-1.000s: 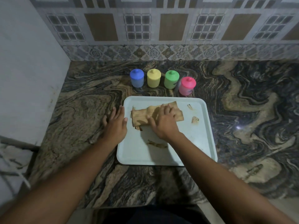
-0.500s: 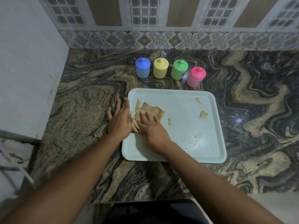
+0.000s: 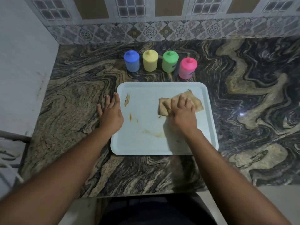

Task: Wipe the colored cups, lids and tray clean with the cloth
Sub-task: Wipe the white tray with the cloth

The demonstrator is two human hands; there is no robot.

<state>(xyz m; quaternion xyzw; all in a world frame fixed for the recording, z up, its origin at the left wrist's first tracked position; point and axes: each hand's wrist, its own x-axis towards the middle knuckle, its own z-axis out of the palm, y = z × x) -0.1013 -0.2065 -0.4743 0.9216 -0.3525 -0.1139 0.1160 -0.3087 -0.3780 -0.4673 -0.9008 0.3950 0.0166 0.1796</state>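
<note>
tray wipe in hand: right hand point(image 3: 181, 116) presses flat on cloth point(image 3: 197, 103) at right of tray point(image 3: 162, 146), left hand point(image 3: 111, 114) flat against left rim; smears point(image 3: 127, 100) at left likely need the next stroke; cups point(image 3: 170, 61) behind

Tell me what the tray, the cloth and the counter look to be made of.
Tray: likely plastic, pale blue, smooth with a dull sheen and a rounded moulded rim.
Cloth: soft fabric, tan, folded flat with creased layers.
Counter: polished stone, perhaps marble or granite, judging by the swirled veins and a bright glint of reflected light.
</note>
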